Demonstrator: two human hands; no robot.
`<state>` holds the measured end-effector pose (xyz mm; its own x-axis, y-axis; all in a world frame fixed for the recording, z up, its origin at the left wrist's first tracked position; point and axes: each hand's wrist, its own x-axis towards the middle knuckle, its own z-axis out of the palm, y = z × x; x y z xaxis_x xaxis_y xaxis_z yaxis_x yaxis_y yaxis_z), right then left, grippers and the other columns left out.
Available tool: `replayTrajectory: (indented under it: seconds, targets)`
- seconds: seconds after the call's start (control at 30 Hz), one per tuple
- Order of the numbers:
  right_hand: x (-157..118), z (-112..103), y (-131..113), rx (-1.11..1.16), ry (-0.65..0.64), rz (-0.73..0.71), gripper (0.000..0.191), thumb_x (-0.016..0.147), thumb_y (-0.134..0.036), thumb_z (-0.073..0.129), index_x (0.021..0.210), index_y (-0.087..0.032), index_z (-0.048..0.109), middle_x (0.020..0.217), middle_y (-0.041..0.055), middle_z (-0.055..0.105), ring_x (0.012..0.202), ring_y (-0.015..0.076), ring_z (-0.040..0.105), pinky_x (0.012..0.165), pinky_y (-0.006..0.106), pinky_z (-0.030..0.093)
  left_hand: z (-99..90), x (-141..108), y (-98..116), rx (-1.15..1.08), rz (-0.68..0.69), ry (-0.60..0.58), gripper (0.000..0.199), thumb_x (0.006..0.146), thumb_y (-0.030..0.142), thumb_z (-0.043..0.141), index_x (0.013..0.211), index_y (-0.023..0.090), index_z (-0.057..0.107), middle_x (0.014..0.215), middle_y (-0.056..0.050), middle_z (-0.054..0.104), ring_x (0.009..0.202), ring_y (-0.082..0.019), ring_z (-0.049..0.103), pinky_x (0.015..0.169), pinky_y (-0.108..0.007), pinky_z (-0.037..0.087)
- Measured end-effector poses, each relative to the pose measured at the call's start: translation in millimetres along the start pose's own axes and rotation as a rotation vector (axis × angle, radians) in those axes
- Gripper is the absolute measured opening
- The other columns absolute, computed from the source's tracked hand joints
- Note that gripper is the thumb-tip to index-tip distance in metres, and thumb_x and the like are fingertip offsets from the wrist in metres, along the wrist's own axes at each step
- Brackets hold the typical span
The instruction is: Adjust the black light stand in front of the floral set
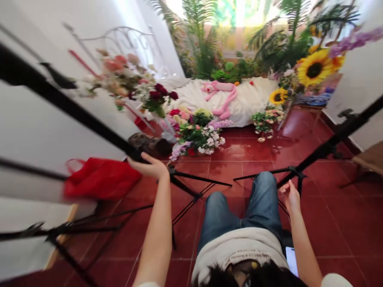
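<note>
Black left tripod [89, 117], its long axis slanting from upper left down toward the centre, meets the left hand [149, 165], thumb and fingers apart; the right hand [291, 195] curls beside the right tripod [329, 143], any grip indeterminable.

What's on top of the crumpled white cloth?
A long-limbed pink plush toy, plus orange and red bits too small to name. The crumpled white cloth covers whatever is underneath.
</note>
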<state>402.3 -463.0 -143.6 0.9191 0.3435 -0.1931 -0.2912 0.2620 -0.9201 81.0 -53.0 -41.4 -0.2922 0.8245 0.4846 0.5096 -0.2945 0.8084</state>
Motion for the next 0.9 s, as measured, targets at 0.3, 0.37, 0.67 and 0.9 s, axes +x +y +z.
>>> replayTrajectory:
  seconds: [0.3,0.37,0.67,0.9]
  targets:
    - [-15,-80,-32,0.017,0.281,-0.052,0.055,0.062,-0.066,0.080,0.053,-0.021,0.051,0.051,-0.0042,0.050,0.051,0.0087,0.047,0.054,0.023,0.045,155.4,-197,67,-0.073,-0.115,-0.168,0.052,0.091,0.021,0.038,0.138,0.000,0.043,0.151,-0.027,0.043,0.148,-0.029,0.038,0.126,-0.043,0.027]
    - [-19,-81,-41,-0.004,0.297,-0.067,0.057,0.063,-0.069,0.078,0.052,-0.021,0.049,0.050,-0.0044,0.049,0.050,0.0088,0.046,0.053,0.023,0.044,187.9,-241,125,-0.307,0.021,-0.421,0.045,0.094,0.026,0.039,0.133,0.005,0.048,0.141,-0.023,0.055,0.137,-0.024,0.051,0.120,-0.039,0.036]
    - [-32,-80,-53,0.022,0.327,-0.083,0.053,0.067,-0.065,0.076,0.052,-0.022,0.049,0.052,-0.0036,0.049,0.050,0.0099,0.047,0.055,0.026,0.043,226.5,-386,364,-0.916,0.414,-1.317,0.039,0.094,0.047,0.055,0.122,0.020,0.055,0.111,-0.011,0.071,0.102,-0.018,0.070,0.091,-0.033,0.056]
    - [-26,-67,-61,0.120,0.221,-0.084,0.050,0.072,-0.058,0.076,0.054,-0.022,0.049,0.052,-0.0043,0.047,0.051,0.0095,0.045,0.057,0.026,0.045,217.8,-405,372,-0.949,0.182,-1.566,0.034,0.096,0.045,0.052,0.120,0.021,0.052,0.081,0.002,0.064,0.063,-0.009,0.061,0.065,-0.024,0.053]
